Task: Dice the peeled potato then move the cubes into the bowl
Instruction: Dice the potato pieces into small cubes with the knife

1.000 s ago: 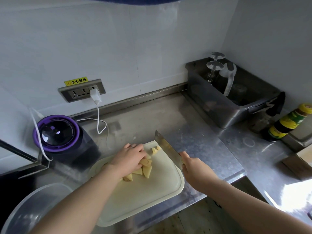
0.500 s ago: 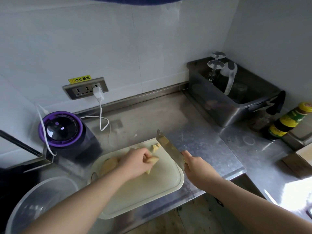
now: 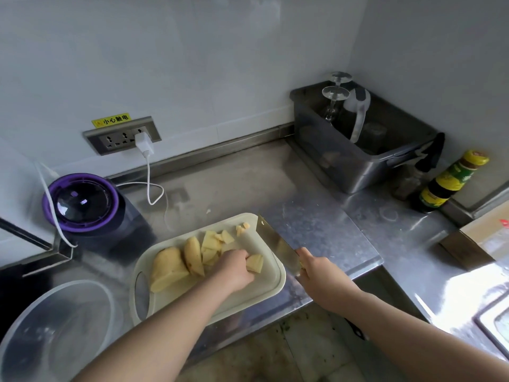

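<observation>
A white cutting board [image 3: 264, 288] lies at the counter's front edge. On it are two large pale-yellow potato pieces [image 3: 168, 267] at the left and several smaller cut chunks [image 3: 213, 244] toward the back. My left hand [image 3: 234, 267] rests on the board, fingers closed on one potato chunk [image 3: 254, 263]. My right hand [image 3: 321, 274] grips the handle of a cleaver [image 3: 278, 245], whose blade points away along the board's right edge. A clear bowl [image 3: 55, 329] stands at the lower left, beside the board.
A purple-rimmed appliance [image 3: 81, 202] with a white cable stands behind the board at the left. A metal tub [image 3: 358, 158] with upturned glasses sits in the back right corner. A sauce bottle [image 3: 446, 183] and a cardboard box [image 3: 479, 238] are at the right.
My left hand slid right and toward me on the board, uncovering the two large potato pieces, and now pinches one chunk. The cleaver in my right hand barely moved.
</observation>
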`<state>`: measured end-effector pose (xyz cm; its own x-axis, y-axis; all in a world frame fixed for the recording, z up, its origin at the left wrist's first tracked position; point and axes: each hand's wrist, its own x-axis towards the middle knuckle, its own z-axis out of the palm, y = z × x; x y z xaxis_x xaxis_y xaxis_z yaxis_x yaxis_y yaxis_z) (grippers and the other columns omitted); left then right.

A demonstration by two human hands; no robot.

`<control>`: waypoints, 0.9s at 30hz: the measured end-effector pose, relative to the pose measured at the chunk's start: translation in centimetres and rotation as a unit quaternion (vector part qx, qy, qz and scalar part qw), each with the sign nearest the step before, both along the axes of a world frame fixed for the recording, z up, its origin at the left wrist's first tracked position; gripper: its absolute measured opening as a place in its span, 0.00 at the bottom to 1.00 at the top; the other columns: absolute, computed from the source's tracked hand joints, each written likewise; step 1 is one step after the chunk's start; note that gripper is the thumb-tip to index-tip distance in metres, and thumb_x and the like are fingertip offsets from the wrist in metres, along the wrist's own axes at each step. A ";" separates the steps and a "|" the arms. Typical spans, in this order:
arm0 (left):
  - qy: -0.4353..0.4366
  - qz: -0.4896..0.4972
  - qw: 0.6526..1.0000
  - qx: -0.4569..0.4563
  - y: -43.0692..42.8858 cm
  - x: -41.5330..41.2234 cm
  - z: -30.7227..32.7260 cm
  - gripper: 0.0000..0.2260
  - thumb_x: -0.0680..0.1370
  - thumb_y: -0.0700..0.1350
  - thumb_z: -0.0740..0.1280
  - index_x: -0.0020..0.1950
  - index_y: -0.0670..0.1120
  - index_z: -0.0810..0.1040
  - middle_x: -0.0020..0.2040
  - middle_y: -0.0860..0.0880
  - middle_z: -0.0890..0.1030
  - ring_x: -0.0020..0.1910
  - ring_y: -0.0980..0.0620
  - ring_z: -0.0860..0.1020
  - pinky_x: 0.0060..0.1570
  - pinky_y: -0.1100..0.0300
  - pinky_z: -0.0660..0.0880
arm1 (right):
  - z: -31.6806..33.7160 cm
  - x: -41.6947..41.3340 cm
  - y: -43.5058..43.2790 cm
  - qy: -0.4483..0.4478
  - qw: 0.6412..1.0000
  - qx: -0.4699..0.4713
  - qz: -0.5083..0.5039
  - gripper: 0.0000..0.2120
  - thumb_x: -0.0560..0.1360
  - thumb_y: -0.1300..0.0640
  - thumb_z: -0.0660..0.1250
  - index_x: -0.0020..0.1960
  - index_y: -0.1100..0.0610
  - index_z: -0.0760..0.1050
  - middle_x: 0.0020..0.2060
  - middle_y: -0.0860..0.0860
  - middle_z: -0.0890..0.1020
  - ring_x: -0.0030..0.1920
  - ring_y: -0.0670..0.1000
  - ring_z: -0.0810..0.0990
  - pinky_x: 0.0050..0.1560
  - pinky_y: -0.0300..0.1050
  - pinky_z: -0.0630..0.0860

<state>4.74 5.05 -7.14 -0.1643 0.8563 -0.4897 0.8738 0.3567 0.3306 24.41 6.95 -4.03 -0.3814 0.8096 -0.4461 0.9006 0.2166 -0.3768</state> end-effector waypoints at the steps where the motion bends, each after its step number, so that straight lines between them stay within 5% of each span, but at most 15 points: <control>1: 0.013 -0.006 1.000 -0.003 -0.1 0.1 -0.1 0.09 0.76 0.46 0.66 0.55 0.47 0.77 0.54 0.48 0.80 0.54 0.47 0.78 0.49 0.58 0.73 | -0.1 0.0 -0.2 0.002 1.000 -0.003 0.002 0.14 0.80 0.62 0.52 0.65 0.54 0.62 0.35 0.53 0.74 0.34 0.53 0.73 0.33 0.48 0.69; 9: -0.045 0.064 0.997 0.001 -0.6 0.2 -0.6 0.10 0.76 0.44 0.68 0.57 0.47 0.82 0.52 0.47 0.83 0.52 0.47 0.81 0.47 0.62 0.74 | -1.3 -0.9 -1.3 -0.018 1.000 -0.007 0.008 0.16 0.80 0.63 0.54 0.66 0.53 0.60 0.38 0.52 0.75 0.39 0.54 0.78 0.35 0.47 0.72; 13: -0.142 0.149 0.979 -0.005 -0.7 -0.2 -1.1 0.10 0.77 0.41 0.68 0.57 0.44 0.82 0.49 0.45 0.84 0.47 0.46 0.83 0.49 0.54 0.81 | -1.8 -1.4 -2.0 -0.030 0.999 0.003 0.019 0.18 0.80 0.63 0.57 0.68 0.52 0.59 0.40 0.51 0.77 0.39 0.52 0.79 0.36 0.46 0.75; 19: -0.182 0.183 0.966 -0.009 -0.9 0.7 -1.7 0.04 0.76 0.44 0.71 0.46 0.44 0.84 0.40 0.47 0.85 0.42 0.48 0.84 0.50 0.51 0.81 | -2.1 -2.2 -2.8 -0.024 0.998 0.009 0.052 0.24 0.78 0.65 0.56 0.71 0.50 0.57 0.42 0.50 0.75 0.42 0.53 0.79 0.42 0.48 0.77; 23: -0.207 0.205 0.956 -0.013 -0.6 0.9 -1.6 0.03 0.75 0.44 0.71 0.42 0.47 0.81 0.40 0.46 0.85 0.43 0.46 0.84 0.51 0.50 0.81 | -1.9 -2.2 -2.3 -0.029 0.995 0.028 0.088 0.26 0.77 0.67 0.54 0.72 0.51 0.58 0.38 0.49 0.71 0.39 0.54 0.76 0.37 0.47 0.73; 27: -0.211 0.194 0.958 -0.023 -0.5 0.5 -1.5 0.07 0.77 0.44 0.70 0.49 0.41 0.82 0.41 0.47 0.85 0.40 0.49 0.84 0.48 0.52 0.82 | -1.4 -1.8 -1.5 -0.043 0.993 0.027 0.107 0.24 0.78 0.66 0.56 0.71 0.50 0.58 0.42 0.50 0.75 0.39 0.53 0.78 0.39 0.48 0.76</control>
<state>5.20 4.56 -8.69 -0.2454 0.7470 -0.6178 0.4635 0.6502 0.6020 22.56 5.45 -5.39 -0.5091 0.7385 -0.4421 0.8604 0.4238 -0.2829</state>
